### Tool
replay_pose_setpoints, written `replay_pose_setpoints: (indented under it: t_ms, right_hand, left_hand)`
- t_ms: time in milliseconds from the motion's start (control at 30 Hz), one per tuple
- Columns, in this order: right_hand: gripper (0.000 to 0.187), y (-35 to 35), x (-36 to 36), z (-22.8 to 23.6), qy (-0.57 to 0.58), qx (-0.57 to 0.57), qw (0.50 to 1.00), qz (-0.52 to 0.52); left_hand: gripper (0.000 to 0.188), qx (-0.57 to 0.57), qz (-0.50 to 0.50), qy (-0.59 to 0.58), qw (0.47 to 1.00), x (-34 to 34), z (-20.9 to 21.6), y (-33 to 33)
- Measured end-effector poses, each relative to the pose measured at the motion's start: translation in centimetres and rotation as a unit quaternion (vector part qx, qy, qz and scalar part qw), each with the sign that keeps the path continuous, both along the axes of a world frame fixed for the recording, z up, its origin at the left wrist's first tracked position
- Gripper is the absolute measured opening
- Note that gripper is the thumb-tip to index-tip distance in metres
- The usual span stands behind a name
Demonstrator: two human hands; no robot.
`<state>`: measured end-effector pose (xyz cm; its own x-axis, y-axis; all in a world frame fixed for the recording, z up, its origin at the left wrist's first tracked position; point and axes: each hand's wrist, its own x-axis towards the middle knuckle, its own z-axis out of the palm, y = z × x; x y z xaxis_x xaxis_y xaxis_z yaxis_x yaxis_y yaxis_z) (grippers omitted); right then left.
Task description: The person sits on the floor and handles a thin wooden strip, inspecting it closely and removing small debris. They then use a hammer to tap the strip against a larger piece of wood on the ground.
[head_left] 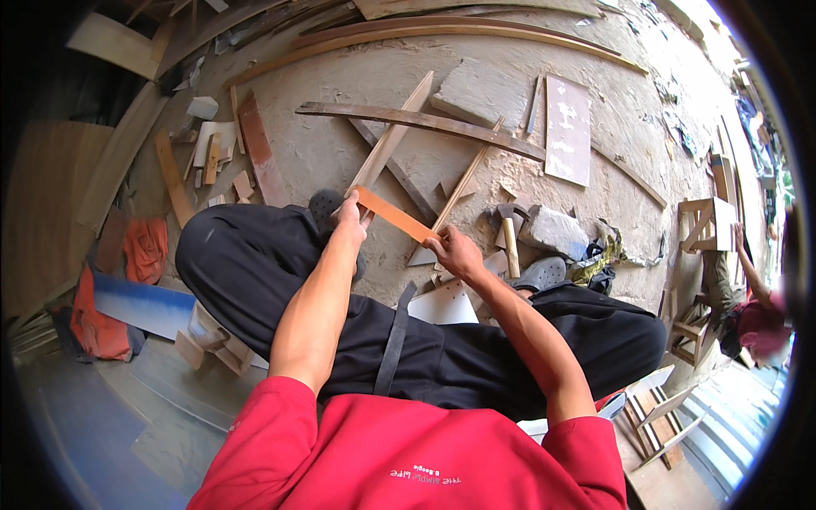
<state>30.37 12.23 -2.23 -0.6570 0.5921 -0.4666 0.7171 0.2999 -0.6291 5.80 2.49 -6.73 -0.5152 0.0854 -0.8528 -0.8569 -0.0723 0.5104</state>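
Observation:
Between my two hands stretches a flat orange strip (395,217), which slants down to the right. My left hand (350,214) is closed on its left end, and my right hand (456,252) grips its right end. Beneath it, a pale wooden slat (395,127) and a thinner slat (467,181) run away from me along the ground. A long dark plank (425,123) lies across both of them farther off. Close to my right hand, a hammer (511,246) with a light wooden handle leans by a rough stone block (554,232).
A concrete slab (489,92) and a paint-flecked board (567,127) lie ahead. Wood offcuts (212,157) and a reddish board (262,149) are scattered at left, near an orange cloth (146,249). Wooden stools (710,223) stand at right, beside another person (756,319).

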Motion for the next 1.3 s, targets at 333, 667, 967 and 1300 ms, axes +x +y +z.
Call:
replay_pose_setpoints:
  t_ms: [333, 667, 967, 1300]
  right_hand:
    - [0.056, 0.7, 0.0, -0.8, 0.026, -0.04, 0.999, 0.007]
    - [0.053, 0.9, 0.1, -0.2, 0.025, -0.034, 0.999, 0.019]
    - [0.053, 0.6, 0.1, -0.9, 0.047, -0.004, 0.999, 0.004]
    - [0.051, 1.1, -0.4, -0.1, 0.052, -0.038, 0.998, -0.003]
  left_hand:
    - [0.049, 0.047, 0.009, -0.072, 0.996, -0.3, 1.8, -0.3]
    - [0.044, 0.073, 0.033, -0.062, 0.995, 0.0, -0.1, -0.4]
    - [0.044, 0.057, 0.023, -0.05, 0.997, -0.1, -1.1, -0.7]
    - [0.031, -0.148, -0.15, 0.368, 0.906, -0.7, 0.0, -1.3]
